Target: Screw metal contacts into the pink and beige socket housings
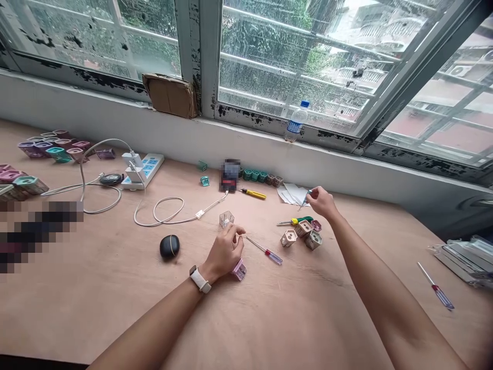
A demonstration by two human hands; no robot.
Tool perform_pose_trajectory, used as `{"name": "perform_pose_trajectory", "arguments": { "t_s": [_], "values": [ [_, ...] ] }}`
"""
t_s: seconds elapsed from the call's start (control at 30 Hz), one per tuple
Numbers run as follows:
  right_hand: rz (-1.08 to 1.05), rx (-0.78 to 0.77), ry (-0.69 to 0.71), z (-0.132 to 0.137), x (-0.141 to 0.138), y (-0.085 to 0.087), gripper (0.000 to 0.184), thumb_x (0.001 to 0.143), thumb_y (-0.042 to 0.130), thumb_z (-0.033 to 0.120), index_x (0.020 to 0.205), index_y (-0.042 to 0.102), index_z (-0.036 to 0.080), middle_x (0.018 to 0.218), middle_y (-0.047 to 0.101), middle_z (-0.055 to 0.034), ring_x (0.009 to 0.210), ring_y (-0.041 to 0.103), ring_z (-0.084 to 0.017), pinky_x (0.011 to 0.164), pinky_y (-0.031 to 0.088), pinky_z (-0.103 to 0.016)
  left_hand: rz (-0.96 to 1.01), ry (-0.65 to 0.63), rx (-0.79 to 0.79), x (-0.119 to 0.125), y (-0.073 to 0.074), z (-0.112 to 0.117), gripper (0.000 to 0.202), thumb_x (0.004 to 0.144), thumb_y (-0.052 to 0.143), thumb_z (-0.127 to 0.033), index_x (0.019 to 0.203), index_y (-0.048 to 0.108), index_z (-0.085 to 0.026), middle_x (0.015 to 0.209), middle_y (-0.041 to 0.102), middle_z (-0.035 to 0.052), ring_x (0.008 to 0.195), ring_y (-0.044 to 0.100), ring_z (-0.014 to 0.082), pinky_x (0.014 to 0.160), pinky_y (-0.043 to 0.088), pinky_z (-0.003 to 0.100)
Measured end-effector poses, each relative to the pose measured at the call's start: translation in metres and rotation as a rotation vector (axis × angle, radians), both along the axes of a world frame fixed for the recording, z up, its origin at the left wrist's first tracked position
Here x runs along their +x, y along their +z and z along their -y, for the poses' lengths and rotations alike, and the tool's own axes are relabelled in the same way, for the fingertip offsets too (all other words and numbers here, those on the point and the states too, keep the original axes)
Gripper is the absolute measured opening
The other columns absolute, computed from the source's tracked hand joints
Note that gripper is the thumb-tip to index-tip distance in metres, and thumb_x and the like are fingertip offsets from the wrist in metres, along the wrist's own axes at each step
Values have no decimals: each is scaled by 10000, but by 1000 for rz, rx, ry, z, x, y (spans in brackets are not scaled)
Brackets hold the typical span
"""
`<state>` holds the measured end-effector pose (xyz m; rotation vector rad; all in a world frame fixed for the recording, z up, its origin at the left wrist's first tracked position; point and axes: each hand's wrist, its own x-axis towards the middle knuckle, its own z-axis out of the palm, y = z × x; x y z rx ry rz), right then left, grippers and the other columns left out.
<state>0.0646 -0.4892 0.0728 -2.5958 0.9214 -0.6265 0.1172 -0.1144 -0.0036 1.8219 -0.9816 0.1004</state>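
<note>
My left hand (227, 250) is low over the table's middle, fingers drawn together; what they hold, if anything, I cannot make out. A purple sharpener part (239, 270) shows below its palm, and a clear hexagonal container (226, 218) stands just beyond the fingers. My right hand (322, 201) pinches a small blue thing with a thin dark tip (307, 197), above white papers (291, 194). Between the hands lies a screwdriver with a clear red-and-purple handle (273, 256). Several hexagonal two-hole pencil sharpeners (288, 238) sit near a yellow-and-green screwdriver (296, 221).
A black rounded case (170, 247) lies left of my left hand. White cables run to a power strip (152, 167). A yellow cutter (253, 193) and a row of green and brown sharpeners (254, 176) are farther back. Another screwdriver (439, 293) lies right, near plastic-wrapped packs (462, 262).
</note>
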Motion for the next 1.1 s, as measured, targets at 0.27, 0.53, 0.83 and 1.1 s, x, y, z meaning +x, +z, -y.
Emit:
{"name": "perform_pose_trajectory", "arguments": {
  "t_s": [0.27,0.53,0.83,1.1],
  "values": [
    [-29,-26,11,-1,-3,4,138,821,566,279,928,573,193,854,727,-53,802,651,-183,733,464,-273,-2,-6,3,0,2,0,162,870,493,-75,953,574,-188,882,567,29,667,531,147,686,491,329],
    [-211,-141,-8,0,-7,7,193,819,573,255,1003,583,196,980,711,-99,900,650,-228,783,464,-306,2,-4,-1,-1,1,0,162,867,495,-75,950,575,-189,891,569,31,660,534,146,662,482,316],
    [-607,-103,7,6,-14,16,178,650,689,121,804,707,209,935,728,-116,916,670,-295,760,492,-373,4,-17,4,-1,1,0,145,879,484,-98,946,570,-194,888,565,26,657,527,145,639,466,298],
    [-815,81,263,2,-3,17,326,592,743,135,898,780,240,913,755,-24,816,696,-194,642,498,-225,-9,-19,16,-1,2,0,159,874,485,-82,952,576,-187,893,566,29,678,521,146,672,470,307]
  ]
}}
